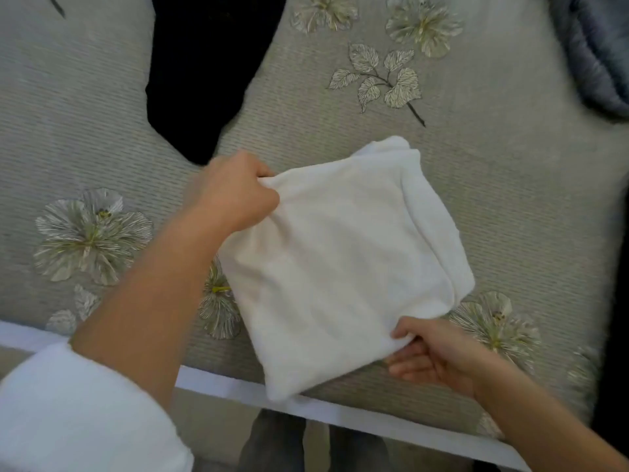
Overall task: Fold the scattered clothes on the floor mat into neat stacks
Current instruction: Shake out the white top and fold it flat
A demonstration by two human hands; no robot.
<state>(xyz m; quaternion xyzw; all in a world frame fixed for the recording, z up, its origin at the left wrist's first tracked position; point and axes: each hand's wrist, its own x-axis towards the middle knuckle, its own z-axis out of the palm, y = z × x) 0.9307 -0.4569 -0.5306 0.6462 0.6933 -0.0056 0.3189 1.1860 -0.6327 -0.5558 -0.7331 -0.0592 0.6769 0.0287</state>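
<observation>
A white garment, folded into a thick square, lies on the grey flowered floor mat in the middle of the view. My left hand grips its far left corner with curled fingers. At the near right corner my right hand pinches the edge, thumb on top and fingers underneath. A black garment lies unfolded on the mat beyond my left hand.
A blue-grey fabric sits at the top right corner of the mat. The mat's white border runs along the near edge, with my legs just below it.
</observation>
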